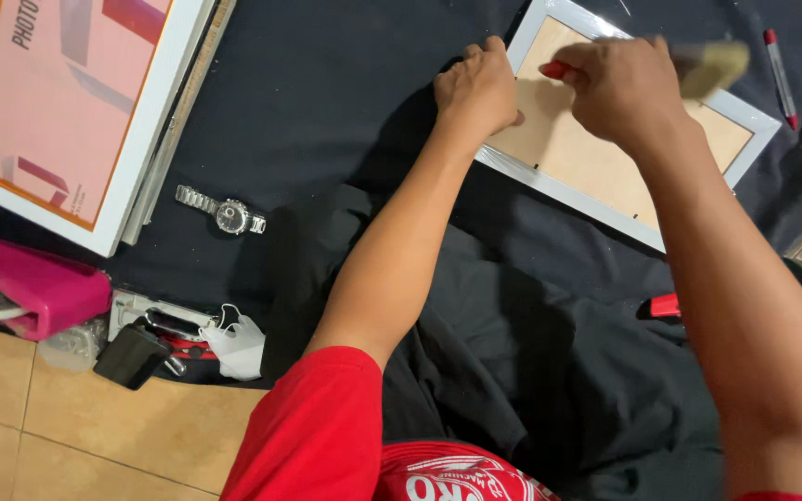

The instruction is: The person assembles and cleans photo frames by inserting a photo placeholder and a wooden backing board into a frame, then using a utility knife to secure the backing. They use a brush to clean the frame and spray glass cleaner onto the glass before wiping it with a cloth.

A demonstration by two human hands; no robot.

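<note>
A white picture frame (568, 190) lies face down on a black cloth (345, 111), its tan backing board (568, 139) showing. My left hand (477, 85) presses with closed fingers on the frame's left edge and corner. My right hand (616, 85) hovers over the backing board and grips a brush with a red handle (557, 70) and pale bristles (712, 65), which are blurred from motion.
A second white frame with a pink insert (67, 102) lies at the upper left. A metal wristwatch (225, 213) rests on the cloth. A pink case (30, 283), a white face mask (234, 343) and small tools sit at the cloth's edge. A red pen (780, 74) lies at the right.
</note>
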